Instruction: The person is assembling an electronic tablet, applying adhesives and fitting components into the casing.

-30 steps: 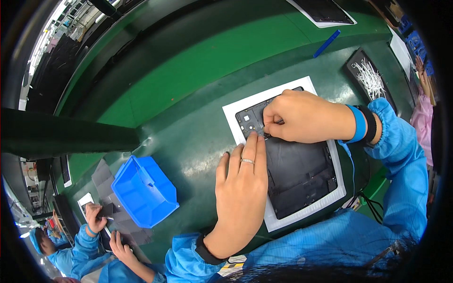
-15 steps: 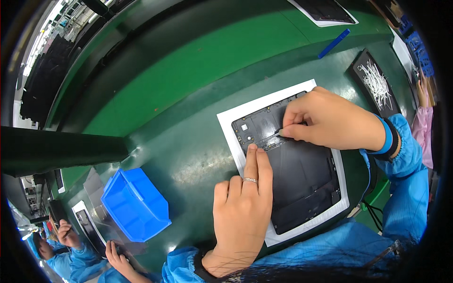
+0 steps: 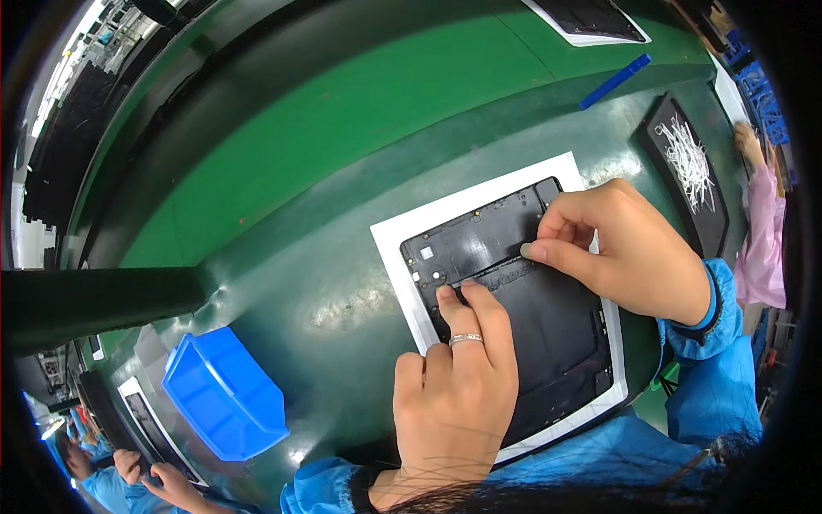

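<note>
A black tablet back cover (image 3: pixel 556 343) lies inner side up on a white sheet (image 3: pixel 390 234) in front of me. My left hand (image 3: pixel 458 385) rests at its left edge. Two fingers are stretched out with their tips on the cover, by a narrow groove running across it; the others are bent. Over the upper right part of the cover, my right hand (image 3: pixel 621 248) pinches thumb and forefinger together at the right end of that groove. Whatever lies between those fingertips is too small or hidden to make out.
To the right stands a black tray (image 3: pixel 664 163) of thin white strips (image 3: pixel 687 163). A blue pen (image 3: pixel 615 81) lies farther back, near another sheeted panel (image 3: pixel 591 19). An empty blue bin (image 3: pixel 227 394) sits left. Co-workers' hands show at lower left (image 3: pixel 154 475) and far right (image 3: pixel 749 144).
My right hand has slid right along the groove; the pale strip seen at its fingertips no longer shows. My left fingertips have shifted slightly along the cover. The view has shifted a little.
</note>
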The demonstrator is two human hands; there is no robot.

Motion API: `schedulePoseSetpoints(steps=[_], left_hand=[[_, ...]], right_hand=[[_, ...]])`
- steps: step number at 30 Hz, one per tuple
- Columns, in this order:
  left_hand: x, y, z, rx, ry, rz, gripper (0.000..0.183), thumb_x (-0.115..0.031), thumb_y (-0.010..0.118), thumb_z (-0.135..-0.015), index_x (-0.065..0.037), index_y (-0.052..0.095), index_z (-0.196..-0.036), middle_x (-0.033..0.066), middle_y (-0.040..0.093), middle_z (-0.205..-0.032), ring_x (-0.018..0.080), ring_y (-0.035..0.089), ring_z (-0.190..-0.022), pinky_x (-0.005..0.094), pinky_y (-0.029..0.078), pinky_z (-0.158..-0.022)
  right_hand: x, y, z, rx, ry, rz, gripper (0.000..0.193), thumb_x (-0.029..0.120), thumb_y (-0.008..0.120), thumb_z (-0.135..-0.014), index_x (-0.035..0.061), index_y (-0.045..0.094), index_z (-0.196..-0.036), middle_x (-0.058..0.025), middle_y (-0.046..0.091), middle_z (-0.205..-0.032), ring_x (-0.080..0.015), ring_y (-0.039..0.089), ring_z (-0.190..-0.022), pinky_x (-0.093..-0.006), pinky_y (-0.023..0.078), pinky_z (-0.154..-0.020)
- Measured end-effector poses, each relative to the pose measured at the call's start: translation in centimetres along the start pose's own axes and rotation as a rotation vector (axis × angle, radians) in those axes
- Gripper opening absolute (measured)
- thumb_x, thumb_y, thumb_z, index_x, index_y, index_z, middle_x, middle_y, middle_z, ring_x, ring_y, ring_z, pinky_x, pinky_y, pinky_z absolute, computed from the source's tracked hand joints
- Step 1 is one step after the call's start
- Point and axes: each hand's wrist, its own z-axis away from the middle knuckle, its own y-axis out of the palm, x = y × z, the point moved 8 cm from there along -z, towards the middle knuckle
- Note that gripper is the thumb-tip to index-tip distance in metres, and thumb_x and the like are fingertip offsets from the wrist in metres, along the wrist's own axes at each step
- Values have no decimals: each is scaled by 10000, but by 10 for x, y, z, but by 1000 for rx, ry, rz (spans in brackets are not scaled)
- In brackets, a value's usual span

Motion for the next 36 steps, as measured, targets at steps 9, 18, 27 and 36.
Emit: schedulePoseSetpoints(steps=[9, 18, 27, 36], left_hand=[[-3, 7, 2, 32, 67, -36, 436, -106, 628, -912, -84, 681, -1344, 62, 710, -1126, 54, 492, -533, 247, 356, -563], [-5, 19, -2, 108, 52, -44, 501, -90, 626, -906, -116, 665, -1405, 70, 684, -1170, 63, 500, -543, 250, 372, -578], [-9, 28, -1, 139, 60, -30, 520, -85, 623, -906, -140, 659, -1422, 72, 674, -1181, 67, 505, -548, 251, 378, -583], [-10, 35, 0, 154, 53, -30, 540, -80, 620, -906, -164, 653, -1439, 75, 665, -1191, 72, 509, -553, 252, 384, -589]], right_hand=[[-13, -1, 0, 16, 6, 9, 170, 133, 781, -905, 5, 717, -814, -135, 688, -654, -272, 666, -558, -369, 499, -551], [-13, 4, -1, 15, -57, 42, 126, 53, 785, -891, 3, 690, -826, -110, 676, -657, -213, 658, -538, -321, 484, -514], [-9, 6, 1, -28, -112, 181, 161, 34, 787, -868, 22, 633, -826, -101, 633, -645, -254, 638, -550, -362, 479, -519], [-6, 7, 2, -32, -133, 221, 181, 29, 788, -858, 34, 610, -822, -96, 625, -652, -269, 626, -556, -377, 474, -524]])
